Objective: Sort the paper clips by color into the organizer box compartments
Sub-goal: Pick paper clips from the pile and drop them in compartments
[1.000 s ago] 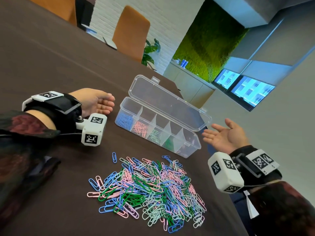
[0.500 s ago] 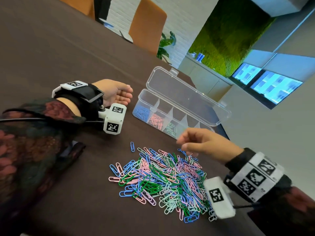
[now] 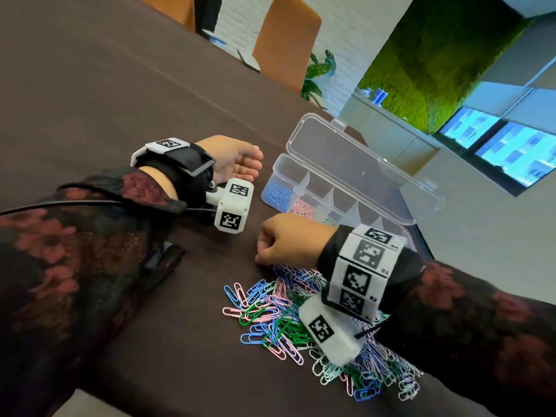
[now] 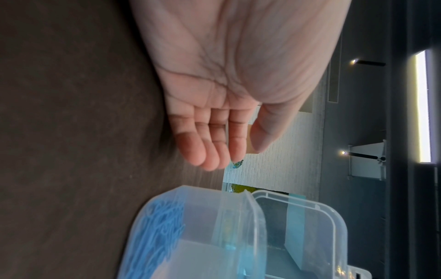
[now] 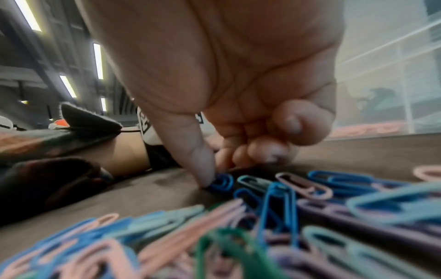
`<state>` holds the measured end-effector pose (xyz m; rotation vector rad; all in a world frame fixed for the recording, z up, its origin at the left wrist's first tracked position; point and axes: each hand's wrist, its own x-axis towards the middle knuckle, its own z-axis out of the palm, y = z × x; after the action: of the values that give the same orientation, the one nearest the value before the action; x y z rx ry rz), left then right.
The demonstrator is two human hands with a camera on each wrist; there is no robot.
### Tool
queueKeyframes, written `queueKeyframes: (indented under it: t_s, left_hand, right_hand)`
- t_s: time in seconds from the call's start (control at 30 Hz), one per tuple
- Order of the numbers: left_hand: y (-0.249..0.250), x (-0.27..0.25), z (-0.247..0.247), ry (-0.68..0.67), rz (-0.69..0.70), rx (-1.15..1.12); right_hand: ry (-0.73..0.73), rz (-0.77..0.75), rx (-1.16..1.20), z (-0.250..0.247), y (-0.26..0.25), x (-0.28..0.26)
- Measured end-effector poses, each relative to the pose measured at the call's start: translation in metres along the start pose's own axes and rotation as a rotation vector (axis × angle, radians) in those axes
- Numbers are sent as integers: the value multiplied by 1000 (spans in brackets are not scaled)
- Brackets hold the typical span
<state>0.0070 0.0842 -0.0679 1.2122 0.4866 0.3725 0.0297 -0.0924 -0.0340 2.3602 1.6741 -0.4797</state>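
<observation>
A heap of mixed blue, pink, green and pale paper clips (image 3: 288,320) lies on the dark table near me. The clear organizer box (image 3: 278,171) stands beyond it with its lid folded back; blue clips (image 3: 276,195) fill its left compartment and pink ones the one beside it. My right hand (image 3: 259,260) reaches down at the heap's far left edge. There its thumb and forefinger pinch a blue paper clip (image 5: 224,182) that lies on the table. My left hand (image 3: 240,164) rests palm up and empty beside the box's left end (image 4: 210,222), fingers relaxed.
Orange chairs (image 3: 285,40) stand at the table's far edge. The box lid (image 3: 361,167) lies flat behind the compartments. Bare dark tabletop (image 3: 105,85) stretches to the left and beyond my left hand.
My right hand has swung from open air right of the box, over the heap, down to its far left edge, and closed on a blue clip. The left hand has stayed put.
</observation>
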Motion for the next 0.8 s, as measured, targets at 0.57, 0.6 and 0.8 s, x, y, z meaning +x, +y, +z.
queueKeyframes:
  t_s: [0.57,0.6,0.8]
  left_hand:
    - [-1,0,0,12,9,12]
    - [-1,0,0,11,8,13]
    - [-1,0,0,4,4,13]
  right_hand:
    - [81,-48,248,16,34,-31]
    - [75,-41,240,15,35,-31]
    - [61,-29,267,16,37,-32]
